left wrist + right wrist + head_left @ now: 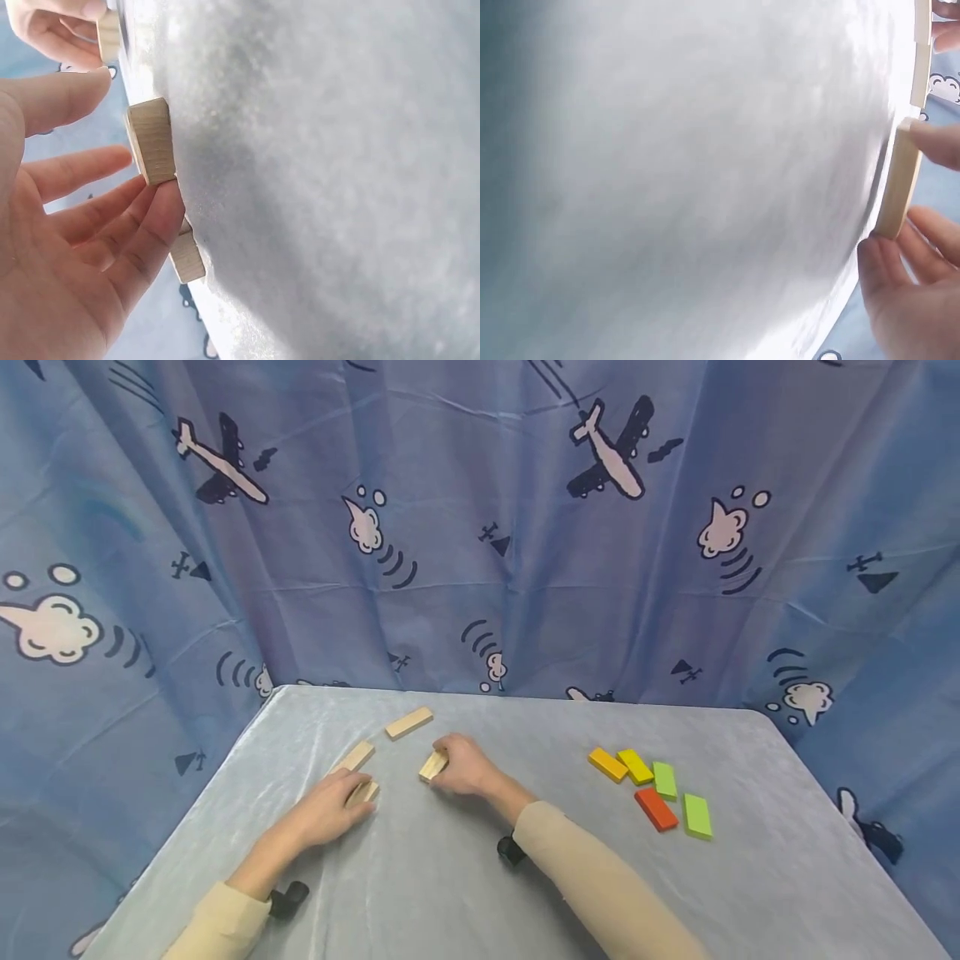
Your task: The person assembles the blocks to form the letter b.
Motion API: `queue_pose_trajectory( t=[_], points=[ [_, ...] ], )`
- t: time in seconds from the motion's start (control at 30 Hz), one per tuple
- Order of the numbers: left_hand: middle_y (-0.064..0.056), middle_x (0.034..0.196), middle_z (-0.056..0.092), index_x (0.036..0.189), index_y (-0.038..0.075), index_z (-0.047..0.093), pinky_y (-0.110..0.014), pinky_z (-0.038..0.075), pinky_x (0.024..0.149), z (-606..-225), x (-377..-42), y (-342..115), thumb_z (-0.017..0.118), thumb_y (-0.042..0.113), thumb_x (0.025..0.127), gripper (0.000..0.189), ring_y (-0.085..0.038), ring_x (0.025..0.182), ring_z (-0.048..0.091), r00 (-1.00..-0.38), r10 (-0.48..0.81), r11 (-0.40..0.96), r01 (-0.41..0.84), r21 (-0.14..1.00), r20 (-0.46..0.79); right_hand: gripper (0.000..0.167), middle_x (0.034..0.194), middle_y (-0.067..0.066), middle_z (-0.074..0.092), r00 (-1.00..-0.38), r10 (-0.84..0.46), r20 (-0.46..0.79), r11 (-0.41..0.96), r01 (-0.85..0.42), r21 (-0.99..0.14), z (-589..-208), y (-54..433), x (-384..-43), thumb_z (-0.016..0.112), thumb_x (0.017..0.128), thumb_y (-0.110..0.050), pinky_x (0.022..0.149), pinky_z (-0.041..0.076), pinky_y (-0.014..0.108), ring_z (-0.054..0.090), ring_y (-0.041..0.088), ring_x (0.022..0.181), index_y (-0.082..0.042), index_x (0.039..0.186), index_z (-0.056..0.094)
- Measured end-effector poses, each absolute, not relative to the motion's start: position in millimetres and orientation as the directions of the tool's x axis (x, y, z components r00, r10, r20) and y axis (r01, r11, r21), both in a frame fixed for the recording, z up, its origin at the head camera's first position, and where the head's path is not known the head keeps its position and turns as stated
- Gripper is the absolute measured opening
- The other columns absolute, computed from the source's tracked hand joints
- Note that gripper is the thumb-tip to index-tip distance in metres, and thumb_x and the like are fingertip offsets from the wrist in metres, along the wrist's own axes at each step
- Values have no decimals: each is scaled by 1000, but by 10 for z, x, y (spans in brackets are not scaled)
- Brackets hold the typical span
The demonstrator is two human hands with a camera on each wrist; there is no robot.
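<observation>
A plain wooden block [432, 767] is pinched by my right hand [467, 766] near the middle of the table. The right wrist view shows the thumb at one end of this block [900, 184] and fingertips at the other. My left hand [322, 810] is at another plain block [367, 791], partly hidden by the fingers. In the left wrist view its fingers are loosely extended, with fingertips against the block [154, 142] and the thumb apart from it. Just beyond lies a third plain block [356, 755].
One more plain block [409, 723] lies farther back. On the right lie an orange block [607, 765], a yellow block [635, 767], a red block [656, 810] and two green blocks [697, 817]. A blue patterned curtain [435, 610] hangs behind the pale cloth-covered table [405, 893].
</observation>
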State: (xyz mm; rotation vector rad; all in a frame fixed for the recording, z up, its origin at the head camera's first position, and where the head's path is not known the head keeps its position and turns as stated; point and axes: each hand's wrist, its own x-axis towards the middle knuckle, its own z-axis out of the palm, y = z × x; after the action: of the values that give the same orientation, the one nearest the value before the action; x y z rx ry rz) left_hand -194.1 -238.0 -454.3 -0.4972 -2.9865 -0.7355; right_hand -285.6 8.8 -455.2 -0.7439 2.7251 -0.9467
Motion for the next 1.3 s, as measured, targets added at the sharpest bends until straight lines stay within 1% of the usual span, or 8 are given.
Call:
queue_pose_trajectory(
  t=[0.13, 0.37, 0.57, 0.8, 0.97, 1.07, 1.17, 1.3],
  points=[
    [-16, 116, 64, 129, -8, 62, -49, 48, 92, -4550, -1956, -2387, 70, 22, 95, 46, -28, 103, 60, -950, 295, 837, 307, 453, 100, 63, 131, 20, 61, -850, -527, -16, 656, -395, -643, -4490, 192, -2802, 83, 77, -8, 101, 48, 41, 58, 31, 118, 8, 132, 60],
    [-18, 117, 63, 129, -10, 61, -51, 48, 93, -4566, -1970, -2386, 73, 24, 93, 51, -30, 104, 61, -952, 290, 839, 302, 452, 99, 63, 128, 15, 61, -821, -570, -24, 643, -428, -635, -4465, 395, -2719, 85, 77, -11, 97, 49, 38, 58, 25, 111, 5, 133, 60],
    [-17, 117, 63, 130, -9, 61, -50, 48, 94, -4567, -1984, -2393, 76, 28, 90, 57, -28, 104, 60, -958, 276, 849, 280, 448, 76, 64, 120, 12, 61, -809, -588, -4, 621, -449, -642, -4443, 564, -2642, 86, 74, -11, 93, 49, 38, 58, 24, 105, 5, 130, 61],
    [-13, 111, 63, 129, -9, 62, -47, 49, 89, -4554, -2000, -2394, 81, 29, 85, 61, -24, 96, 59, -951, 299, 832, 299, 467, 77, 62, 122, 10, 60, -804, -594, 1, 606, -449, -657, -4432, 833, -2557, 84, 75, -10, 93, 49, 40, 58, 24, 108, 4, 131, 60],
    [-5, 97, 57, 131, -8, 61, -36, 45, 75, -4545, -2016, -2430, 85, 28, 82, 66, -16, 84, 51, -954, 298, 815, 272, 511, 34, 62, 125, 12, 60, -817, -576, 2, 615, -435, -657, -4444, 1034, -2585, 84, 76, -7, 96, 49, 42, 59, 26, 112, 5, 131, 59],
    [-4, 93, 54, 132, -10, 59, -33, 42, 71, -4533, -2021, -2464, 87, 26, 79, 70, -16, 82, 49, -950, 312, 791, 265, 552, 10, 61, 127, 15, 60, -823, -567, 19, 618, -441, -651, -4453, 1157, -2652, 83, 76, -7, 98, 49, 43, 59, 29, 113, 5, 131, 59],
    [-6, 97, 58, 132, -12, 58, -34, 45, 74, -4522, -2021, -2496, 89, 22, 76, 73, -18, 86, 54, -945, 327, 754, 260, 604, -1, 61, 128, 17, 60, -829, -558, 34, 619, -443, -649, -4469, 1264, -2728, 83, 76, -7, 100, 49, 43, 60, 31, 114, 7, 131, 59],
    [-9, 104, 62, 133, -12, 57, -34, 49, 77, -4534, -2040, -2533, 90, 18, 73, 75, -20, 90, 59, -944, 330, 711, 240, 661, -12, 61, 130, 16, 59, -853, -521, 0, 651, -398, -646, -4485, 1372, -2801, 82, 79, -6, 103, 48, 43, 59, 31, 118, 6, 133, 58]
  ],
)
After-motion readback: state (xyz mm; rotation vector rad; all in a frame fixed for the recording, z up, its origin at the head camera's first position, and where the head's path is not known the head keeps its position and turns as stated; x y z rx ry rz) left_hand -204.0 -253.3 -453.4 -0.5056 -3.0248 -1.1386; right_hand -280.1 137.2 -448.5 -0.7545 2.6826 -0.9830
